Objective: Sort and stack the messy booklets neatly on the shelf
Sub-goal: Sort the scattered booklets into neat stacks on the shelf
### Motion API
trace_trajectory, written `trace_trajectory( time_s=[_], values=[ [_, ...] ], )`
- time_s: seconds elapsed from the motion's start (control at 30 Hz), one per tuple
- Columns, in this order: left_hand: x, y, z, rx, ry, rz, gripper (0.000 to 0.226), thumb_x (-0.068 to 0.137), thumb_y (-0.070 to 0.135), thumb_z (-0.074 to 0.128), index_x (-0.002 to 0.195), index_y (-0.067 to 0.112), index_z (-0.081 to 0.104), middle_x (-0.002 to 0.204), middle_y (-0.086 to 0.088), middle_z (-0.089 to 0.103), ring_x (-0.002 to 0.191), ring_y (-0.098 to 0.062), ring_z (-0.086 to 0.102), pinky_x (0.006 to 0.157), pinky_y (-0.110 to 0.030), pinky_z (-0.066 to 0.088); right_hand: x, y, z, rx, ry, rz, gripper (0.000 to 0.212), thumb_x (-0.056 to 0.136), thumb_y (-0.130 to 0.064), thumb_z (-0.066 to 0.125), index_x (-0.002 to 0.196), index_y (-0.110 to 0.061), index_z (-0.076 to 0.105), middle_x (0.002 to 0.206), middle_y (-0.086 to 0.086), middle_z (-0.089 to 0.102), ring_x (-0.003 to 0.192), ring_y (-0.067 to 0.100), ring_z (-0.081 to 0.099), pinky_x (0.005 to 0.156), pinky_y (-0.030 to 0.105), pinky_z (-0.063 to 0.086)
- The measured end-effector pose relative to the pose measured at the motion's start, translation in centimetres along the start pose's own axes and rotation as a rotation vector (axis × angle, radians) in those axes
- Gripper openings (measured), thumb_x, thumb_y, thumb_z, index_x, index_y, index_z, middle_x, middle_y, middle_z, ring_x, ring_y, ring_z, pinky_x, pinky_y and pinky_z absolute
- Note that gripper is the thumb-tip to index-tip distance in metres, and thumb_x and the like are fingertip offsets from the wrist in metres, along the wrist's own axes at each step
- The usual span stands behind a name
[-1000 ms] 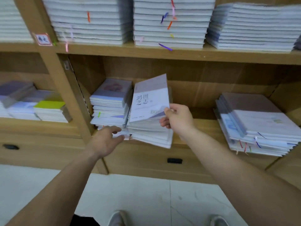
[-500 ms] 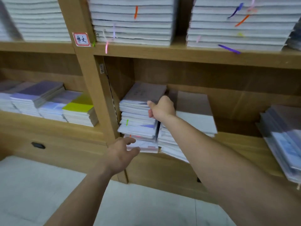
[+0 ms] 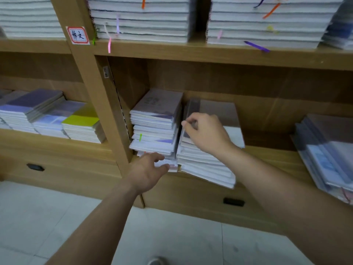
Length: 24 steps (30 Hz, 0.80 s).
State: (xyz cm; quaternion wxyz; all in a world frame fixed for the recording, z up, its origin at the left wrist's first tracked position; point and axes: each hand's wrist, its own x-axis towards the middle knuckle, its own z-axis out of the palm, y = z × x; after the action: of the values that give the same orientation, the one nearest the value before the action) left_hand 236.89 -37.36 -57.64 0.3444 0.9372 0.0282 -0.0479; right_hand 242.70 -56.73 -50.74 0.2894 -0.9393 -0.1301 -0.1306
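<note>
Left hand point(image 3: 147, 172) touching left booklets point(image 3: 154, 119), right hand point(image 3: 207, 133) atop right booklets point(image 3: 204, 169)

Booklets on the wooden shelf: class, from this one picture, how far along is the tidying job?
Done: the purple-and-white booklet stack stands roughly aligned. In hand: the right hand rests curled on the fanned white booklet stack beside it; the left hand touches the first stack's lowest booklets. Left: squaring that fanned stack and the slumped pile of pale booklets far right.
</note>
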Motion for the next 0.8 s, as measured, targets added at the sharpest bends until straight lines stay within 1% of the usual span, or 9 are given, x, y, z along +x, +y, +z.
trace_trajectory(
  time_s=[0.1, 0.27, 0.37, 0.47, 0.6, 0.67, 0.7, 0.73, 0.8],
  values=[
    [0.3, 1.3, 2.0, 0.027, -0.043, 0.015, 0.062, 0.092, 0.049, 0.061, 0.145, 0.021, 0.046, 0.141, 0.001, 0.052, 0.125, -0.02, 0.052, 0.101, -0.031, 0.042, -4.5, 4.9, -3.5, -0.11, 0.002, 0.048, 0.015, 0.099, -0.039, 0.054, 0.095, -0.03, 0.066, 0.059, -0.01, 0.061, 0.057, 0.01, 0.058, 0.052, 0.025, 0.037],
    [0.1, 2.9, 3.6, -0.143, 0.016, -0.051, 0.081, 0.091, 0.043, 0.066, 0.154, 0.015, 0.024, 0.149, -0.003, 0.046, 0.131, -0.024, 0.048, 0.098, -0.033, 0.041, -9.7, 12.7, -6.0, -0.06, 0.033, 0.227, 0.03, 0.097, -0.033, 0.058, 0.123, -0.018, 0.061, 0.099, -0.004, 0.064, 0.082, 0.011, 0.058, 0.067, 0.029, 0.042],
    [0.0, 3.8, 3.8, -0.187, 0.062, -0.047, 0.08, 0.089, 0.043, 0.069, 0.153, 0.016, 0.028, 0.146, -0.002, 0.049, 0.13, -0.023, 0.049, 0.099, -0.035, 0.042, -11.2, 15.3, -5.5, 0.04, -0.149, 0.406, 0.056, 0.098, -0.046, 0.056, 0.144, -0.016, 0.044, 0.115, -0.003, 0.061, 0.1, 0.015, 0.059, 0.08, 0.032, 0.044],
    [0.1, 5.0, 4.4, -0.211, 0.089, -0.017, 0.066, 0.088, 0.04, 0.07, 0.143, 0.015, 0.042, 0.127, 0.007, 0.055, 0.119, -0.017, 0.053, 0.098, -0.034, 0.043, -11.2, 15.5, -4.7, 0.146, -0.198, 0.431, 0.069, 0.098, -0.051, 0.053, 0.153, -0.015, 0.034, 0.132, 0.0, 0.058, 0.119, 0.02, 0.055, 0.092, 0.033, 0.043],
    [1.0, 6.3, 5.1, -0.269, 0.1, -0.028, 0.062, 0.083, 0.057, 0.068, 0.129, 0.017, 0.052, 0.119, 0.008, 0.062, 0.111, -0.012, 0.059, 0.092, -0.024, 0.046, -9.7, 14.3, -3.9, 0.308, -0.175, 0.406, 0.068, 0.098, -0.055, 0.049, 0.154, -0.02, 0.031, 0.135, -0.002, 0.056, 0.12, 0.016, 0.054, 0.089, 0.03, 0.039],
    [1.3, 6.9, 5.4, -0.33, 0.11, -0.061, 0.05, 0.091, 0.051, 0.063, 0.124, 0.015, 0.053, 0.11, 0.01, 0.062, 0.1, -0.006, 0.059, 0.068, -0.003, 0.043, -8.9, 13.7, -3.5, 0.413, -0.154, 0.39, 0.067, 0.096, -0.059, 0.049, 0.153, -0.027, 0.032, 0.137, -0.006, 0.057, 0.121, 0.014, 0.055, 0.094, 0.033, 0.043],
    [1.5, 7.2, 5.6, -0.35, 0.115, -0.074, 0.047, 0.094, 0.049, 0.059, 0.124, 0.013, 0.053, 0.109, 0.007, 0.062, 0.098, -0.008, 0.059, 0.058, -0.002, 0.041, -8.6, 13.4, -3.2, 0.471, -0.136, 0.382, 0.064, 0.096, -0.06, 0.049, 0.151, -0.03, 0.033, 0.136, -0.009, 0.058, 0.121, 0.013, 0.056, 0.096, 0.034, 0.044],
    [1.8, 7.4, 5.7, -0.356, 0.123, -0.081, 0.051, 0.094, 0.051, 0.056, 0.127, 0.011, 0.053, 0.112, 0.002, 0.062, 0.102, -0.015, 0.059, 0.057, -0.005, 0.042, -8.2, 13.1, -2.9, 0.522, -0.114, 0.374, 0.058, 0.097, -0.058, 0.049, 0.148, -0.033, 0.035, 0.134, -0.011, 0.059, 0.119, 0.012, 0.058, 0.096, 0.034, 0.045],
    [2.3, 7.7, 5.9, -0.37, 0.14, -0.083, 0.064, 0.094, 0.06, 0.049, 0.135, 0.011, 0.049, 0.125, -0.006, 0.058, 0.116, -0.025, 0.054, 0.074, -0.016, 0.042, -7.2, 12.5, -2.2, 0.555, -0.063, 0.372, 0.047, 0.099, -0.057, 0.046, 0.141, -0.037, 0.041, 0.126, -0.014, 0.062, 0.113, 0.012, 0.061, 0.095, 0.036, 0.048]
  ],
)
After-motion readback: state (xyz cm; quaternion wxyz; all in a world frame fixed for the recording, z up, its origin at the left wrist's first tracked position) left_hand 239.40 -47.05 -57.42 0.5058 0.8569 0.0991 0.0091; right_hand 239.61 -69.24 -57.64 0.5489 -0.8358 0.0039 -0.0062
